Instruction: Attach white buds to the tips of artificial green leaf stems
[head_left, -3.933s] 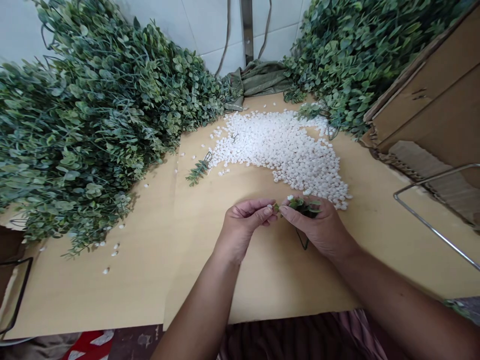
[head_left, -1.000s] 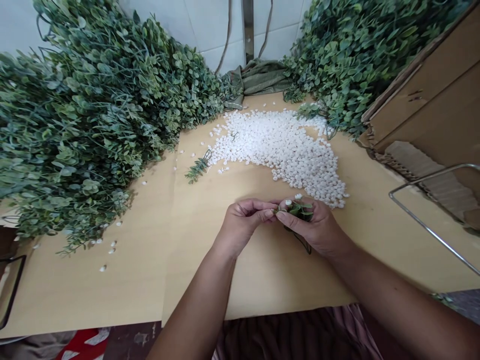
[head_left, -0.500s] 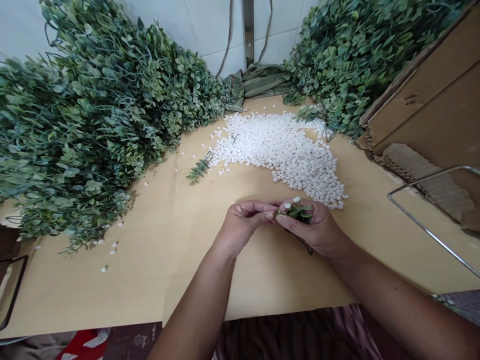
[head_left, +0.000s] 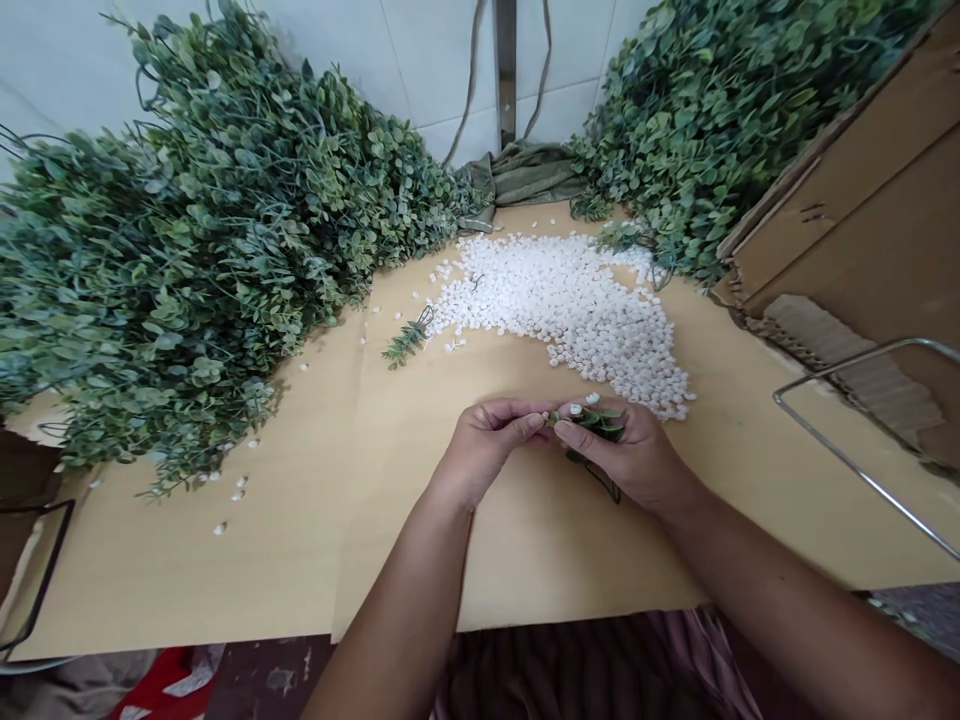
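My right hand is closed round an artificial leaf sprig, thumb on top. Two small white buds show on the sprig's upper side, and its dark wire stem hangs bent below the palm. My left hand pinches at the sprig's yellow-green tip between thumb and forefinger. Whether a tiny bud is also between those fingertips is too small to tell. Just beyond my hands spreads a heap of small white buds. A loose green sprig lies at the heap's left edge.
Large piles of artificial foliage stand at the left and right back. A cardboard box leans in on the right beside a bent metal rod. Stray buds dot the tan board. Green cloth lies at the wall.
Compared with the oldest frame, a second bud now shows on the sprig and the wire stem has swung rightward. Over the last second my hands stay nearly still; the view has tilted slightly.
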